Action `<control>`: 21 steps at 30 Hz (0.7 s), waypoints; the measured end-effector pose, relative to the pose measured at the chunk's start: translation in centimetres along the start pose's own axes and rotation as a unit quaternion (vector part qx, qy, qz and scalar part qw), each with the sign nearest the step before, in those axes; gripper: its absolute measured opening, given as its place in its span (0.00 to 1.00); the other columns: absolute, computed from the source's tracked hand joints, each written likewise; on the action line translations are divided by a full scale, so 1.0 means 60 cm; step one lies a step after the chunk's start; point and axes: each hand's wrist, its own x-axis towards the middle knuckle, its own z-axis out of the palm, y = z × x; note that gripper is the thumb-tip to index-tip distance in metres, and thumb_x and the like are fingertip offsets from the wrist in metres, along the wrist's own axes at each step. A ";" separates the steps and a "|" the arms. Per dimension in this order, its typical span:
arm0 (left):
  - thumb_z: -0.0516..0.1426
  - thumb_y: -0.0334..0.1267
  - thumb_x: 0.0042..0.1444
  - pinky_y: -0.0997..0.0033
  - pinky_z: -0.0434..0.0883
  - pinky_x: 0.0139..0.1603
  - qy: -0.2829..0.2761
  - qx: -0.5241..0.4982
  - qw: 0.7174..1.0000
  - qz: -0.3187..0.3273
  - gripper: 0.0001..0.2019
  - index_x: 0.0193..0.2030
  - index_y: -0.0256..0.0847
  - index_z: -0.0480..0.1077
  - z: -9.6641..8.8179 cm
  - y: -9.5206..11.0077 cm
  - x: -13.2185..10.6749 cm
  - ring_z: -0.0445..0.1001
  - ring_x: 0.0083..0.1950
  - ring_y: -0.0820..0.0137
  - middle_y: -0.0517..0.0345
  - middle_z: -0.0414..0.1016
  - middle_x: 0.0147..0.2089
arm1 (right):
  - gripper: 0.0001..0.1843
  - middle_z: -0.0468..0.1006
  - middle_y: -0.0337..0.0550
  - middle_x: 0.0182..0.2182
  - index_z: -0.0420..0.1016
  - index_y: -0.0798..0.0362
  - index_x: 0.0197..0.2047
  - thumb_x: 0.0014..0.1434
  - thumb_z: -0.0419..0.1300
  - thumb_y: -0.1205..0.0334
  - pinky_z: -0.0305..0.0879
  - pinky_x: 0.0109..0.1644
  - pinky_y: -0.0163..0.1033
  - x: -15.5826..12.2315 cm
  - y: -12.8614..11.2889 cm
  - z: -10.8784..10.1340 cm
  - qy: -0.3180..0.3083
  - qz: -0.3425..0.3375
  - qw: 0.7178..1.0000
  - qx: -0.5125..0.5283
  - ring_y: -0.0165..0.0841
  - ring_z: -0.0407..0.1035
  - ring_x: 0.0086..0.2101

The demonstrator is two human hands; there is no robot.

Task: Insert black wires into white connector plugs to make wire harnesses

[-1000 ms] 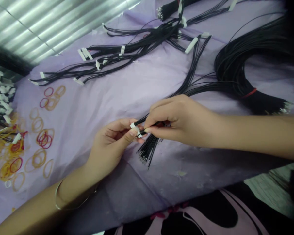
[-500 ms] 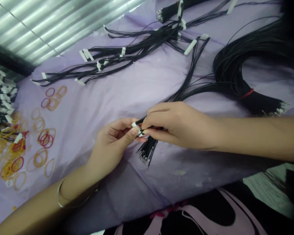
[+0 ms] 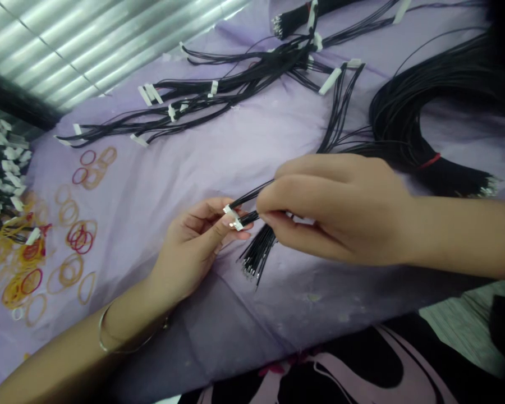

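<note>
Over the cloth [image 3: 219, 163], the left hand [image 3: 185, 249] is pinching a connector [image 3: 233, 214]; the right hand [image 3: 340, 210] is gripping its wires [image 3: 249, 217].

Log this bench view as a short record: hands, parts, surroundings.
left hand: fingers pinch a white plug
right hand: fingers hold black wires close to the plug
plug state: wires run into it; seating depth too small to tell
loose wire ends: fanned out, metal tips showing, near the right hand
far side: wire bundles with white plugs attached
far right: thick wire coil with a red band
far left: rubber bands, plug pile
surface: purple cloth
</note>
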 end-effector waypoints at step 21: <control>0.59 0.32 0.58 0.80 0.75 0.41 -0.027 -0.021 0.999 0.007 0.06 0.42 0.38 0.74 -0.008 -0.005 0.001 0.75 0.42 0.74 0.56 0.75 0.40 | 0.09 0.68 0.41 0.28 0.74 0.59 0.34 0.62 0.54 0.65 0.58 0.32 0.32 -0.012 0.026 0.024 0.006 -0.035 0.999 0.021 0.25 0.61 0.29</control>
